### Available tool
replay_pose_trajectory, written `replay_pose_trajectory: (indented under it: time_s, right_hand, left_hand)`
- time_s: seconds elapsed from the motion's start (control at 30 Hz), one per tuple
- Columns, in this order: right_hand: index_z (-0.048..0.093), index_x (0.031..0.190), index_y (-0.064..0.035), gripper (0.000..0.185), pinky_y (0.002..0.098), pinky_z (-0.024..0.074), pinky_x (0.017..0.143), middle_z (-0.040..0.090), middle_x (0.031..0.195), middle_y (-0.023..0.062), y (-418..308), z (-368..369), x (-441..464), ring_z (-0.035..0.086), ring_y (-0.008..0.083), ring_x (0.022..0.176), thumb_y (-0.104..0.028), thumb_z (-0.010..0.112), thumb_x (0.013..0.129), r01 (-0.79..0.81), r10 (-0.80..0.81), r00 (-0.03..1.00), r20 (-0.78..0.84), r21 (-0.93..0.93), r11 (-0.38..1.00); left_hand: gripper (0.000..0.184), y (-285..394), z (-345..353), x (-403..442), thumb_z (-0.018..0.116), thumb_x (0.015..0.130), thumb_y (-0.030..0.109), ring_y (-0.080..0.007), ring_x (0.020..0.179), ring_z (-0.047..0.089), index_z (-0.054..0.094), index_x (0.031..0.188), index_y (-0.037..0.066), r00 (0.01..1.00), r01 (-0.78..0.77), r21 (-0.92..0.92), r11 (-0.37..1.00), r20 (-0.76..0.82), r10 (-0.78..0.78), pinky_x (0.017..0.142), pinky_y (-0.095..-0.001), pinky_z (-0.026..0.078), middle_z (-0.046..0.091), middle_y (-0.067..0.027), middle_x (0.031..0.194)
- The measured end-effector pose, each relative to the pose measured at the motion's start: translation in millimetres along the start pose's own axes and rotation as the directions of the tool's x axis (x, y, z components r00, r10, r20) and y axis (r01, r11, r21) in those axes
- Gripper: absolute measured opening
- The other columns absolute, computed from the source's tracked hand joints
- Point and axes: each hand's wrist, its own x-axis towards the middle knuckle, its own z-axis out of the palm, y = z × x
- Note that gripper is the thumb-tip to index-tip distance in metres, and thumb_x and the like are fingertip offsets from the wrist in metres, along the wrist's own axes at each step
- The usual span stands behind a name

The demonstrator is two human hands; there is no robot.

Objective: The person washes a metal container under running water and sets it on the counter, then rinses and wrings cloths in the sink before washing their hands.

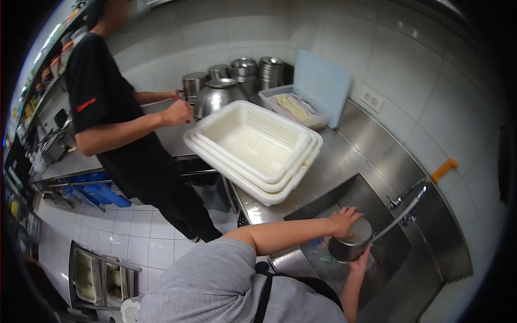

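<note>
A cylindrical metal pot [351, 251] is tilted over the sink [396, 269]. My left hand [342, 222] lies on the pot's upper end, fingers stretched out and spread. From below and to the right, my right hand [361, 259] grips the pot's side, with part of its fingers hidden behind the metal. A faucet spout [401, 216] reaches down to the pot's right edge; whether water runs I cannot make out. Small green and blue items, too blurred to name, lie in the sink beside the pot.
Stacked white plastic baskets [253, 141] sit on the steel counter left of the sink. Behind them are a metal bowl [219, 97], metal containers [257, 75], a plastic bin [296, 107] and a blue board [323, 81]. A co-worker in black [121, 102] stands at left, hands near the bowl.
</note>
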Motion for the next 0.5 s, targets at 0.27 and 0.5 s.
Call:
replay_pose_trajectory:
  time_s: [0.27, 0.5]
  right_hand:
    - [0.031, 0.126, -0.0083, 0.064, 0.0393, 0.0254, 0.097, 0.030, 0.131, 0.0051, -27.9, 35.9, -10.7, 0.029, 0.0241, 0.119, -0.051, 0.044, 0.079, 0.238, -0.237, 0.932, 0.276, 0.030, 0.971]
    - [0.039, 0.119, -0.0057, 0.050, 0.0383, 0.0303, 0.094, 0.040, 0.122, 0.0081, -53.1, 81.9, -29.4, 0.038, 0.0252, 0.112, -0.038, 0.044, 0.082, 0.281, -0.318, 0.900, 0.299, 0.161, 0.946]
  left_hand:
    - [0.092, -25.3, -24.0, -6.3, 0.039, 0.069, 0.068, -0.0410, 0.118, 0.023, 0.008, 0.132, 0.010, 0.922, 0.331, -0.492, 0.805, -0.012, -0.387, 0.090, -0.0548, 0.027, 0.019, -0.0195, 0.131]
    - [0.020, -33.4, -38.1, 30.4, 0.043, 0.084, 0.021, -0.0206, 0.069, 0.054, 0.053, 0.090, 0.005, 0.915, 0.288, -0.957, -0.022, 0.282, -0.289, 0.059, -0.0365, 0.045, 0.054, -0.0085, 0.080]
